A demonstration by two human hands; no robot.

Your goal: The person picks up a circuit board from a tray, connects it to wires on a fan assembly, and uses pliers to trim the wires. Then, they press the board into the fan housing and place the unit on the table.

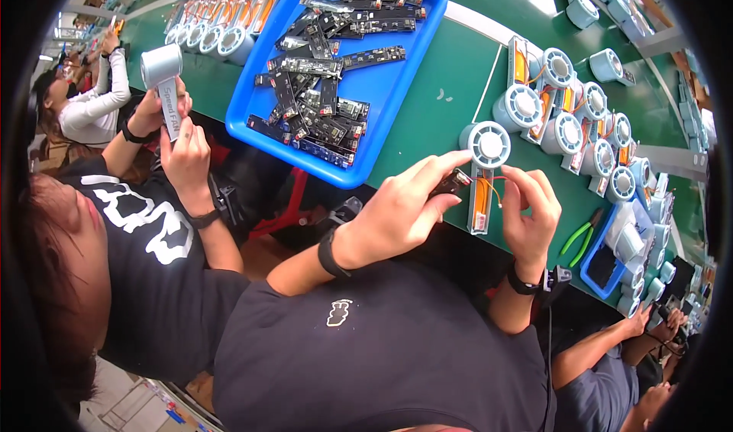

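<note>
A green work table (pixel 427 111) carries a blue tray (pixel 382 96) of dark circuit boards (pixel 321 88). Near its front edge lies a pale fan unit (pixel 484 174), long axis running away from the person, round fan head at the far end. The left hand (pixel 405 203) pinches a small dark board (pixel 452 183) beside it; the right hand (pixel 531 211) pinches its thin wires (pixel 496 191).

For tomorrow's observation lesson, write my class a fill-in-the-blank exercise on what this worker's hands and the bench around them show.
1. The circuit boards lie heaped in a ____ tray.
2. The left hand pinches a small dark part against a white handheld ____.
3. The right hand fingers a thin ____ wire.
4. The belt under the tray is ____.

Missing words: blue; fan; orange; green
</note>
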